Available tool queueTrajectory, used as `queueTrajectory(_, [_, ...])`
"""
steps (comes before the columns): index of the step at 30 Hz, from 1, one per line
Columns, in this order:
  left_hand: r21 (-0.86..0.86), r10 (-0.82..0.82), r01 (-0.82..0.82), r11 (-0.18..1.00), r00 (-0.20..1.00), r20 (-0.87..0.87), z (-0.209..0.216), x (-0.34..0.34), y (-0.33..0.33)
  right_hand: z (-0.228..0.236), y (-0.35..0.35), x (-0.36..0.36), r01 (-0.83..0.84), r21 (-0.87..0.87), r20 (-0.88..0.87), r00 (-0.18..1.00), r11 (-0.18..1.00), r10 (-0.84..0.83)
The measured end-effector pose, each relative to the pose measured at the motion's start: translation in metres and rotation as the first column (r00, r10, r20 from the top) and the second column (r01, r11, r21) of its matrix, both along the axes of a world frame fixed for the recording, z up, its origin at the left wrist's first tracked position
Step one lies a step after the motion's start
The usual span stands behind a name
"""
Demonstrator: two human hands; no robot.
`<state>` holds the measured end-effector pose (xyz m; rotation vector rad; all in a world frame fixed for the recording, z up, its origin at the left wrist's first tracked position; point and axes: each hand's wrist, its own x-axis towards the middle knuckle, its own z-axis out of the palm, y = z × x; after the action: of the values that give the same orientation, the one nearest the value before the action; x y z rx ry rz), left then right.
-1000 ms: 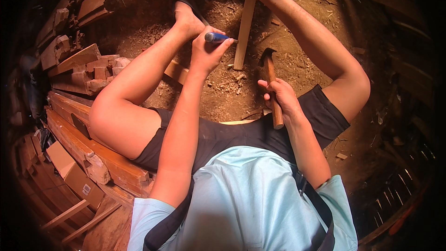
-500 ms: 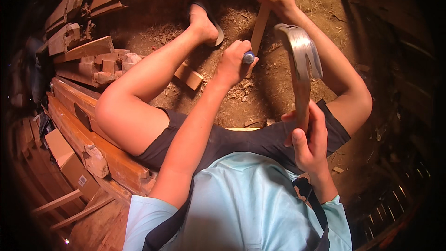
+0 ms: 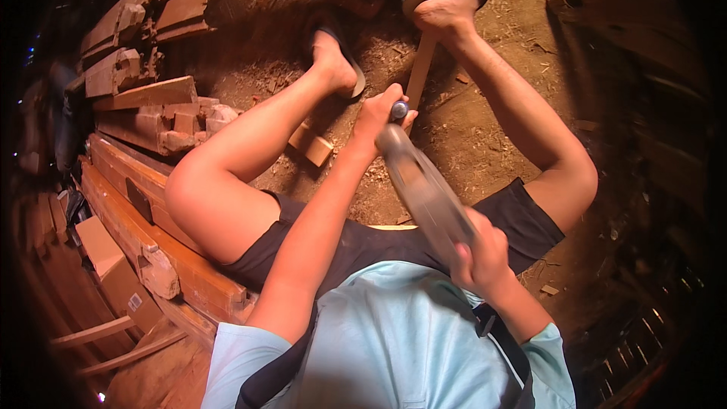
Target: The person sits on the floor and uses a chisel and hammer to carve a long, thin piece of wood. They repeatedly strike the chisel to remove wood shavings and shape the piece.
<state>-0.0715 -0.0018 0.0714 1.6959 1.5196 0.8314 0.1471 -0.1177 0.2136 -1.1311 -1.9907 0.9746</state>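
Observation:
My left hand (image 3: pixel 376 117) is closed around an upright chisel (image 3: pixel 399 110); only its blue, metal-capped handle end shows, and the blade is hidden. Below that fist lies a narrow wooden strip (image 3: pixel 422 68), running away under my right foot (image 3: pixel 452 11) in its flip-flop. In my right hand (image 3: pixel 487 251) is a claw hammer (image 3: pixel 424 185), smeared by motion. The hammer's head end is close to the chisel's capped end; whether they touch I cannot tell.
A short wood block (image 3: pixel 310 144) lies on the shaving-strewn dirt floor (image 3: pixel 485 121) beside my left leg. Carved timbers (image 3: pixel 163 110) are stacked at left, with long varnished beams (image 3: pixel 193 265) nearer me. A cardboard box (image 3: pixel 121 280) stands past them. Dark planks (image 3: pixel 628 15) are at far right.
The hammer has swung down and left from upright, its head now beside the chisel's end. My right hand has closed more around the handle. My left hand sits slightly lower in view.

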Motion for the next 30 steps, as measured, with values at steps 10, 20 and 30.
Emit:
queueTrajectory(10, [0.0,-0.004,0.004,1.0,1.0,-0.007,0.012,0.003,0.0,0.026,0.011,-0.001,-0.016,-0.109,-0.151,0.989,0.994,-0.001])
queueTrajectory(20, [-0.304,0.453,-0.349,0.886,0.788,0.416,-0.02,-0.047,0.012,-0.021,-0.002,0.023,0.141,-0.983,0.024,0.744,0.121,-0.668])
queueTrajectory(30, [-0.195,0.178,-0.125,0.973,0.941,0.287,0.0,-0.005,0.003,-0.019,0.013,0.016,0.066,-0.984,-0.062,0.735,0.163,-0.675])
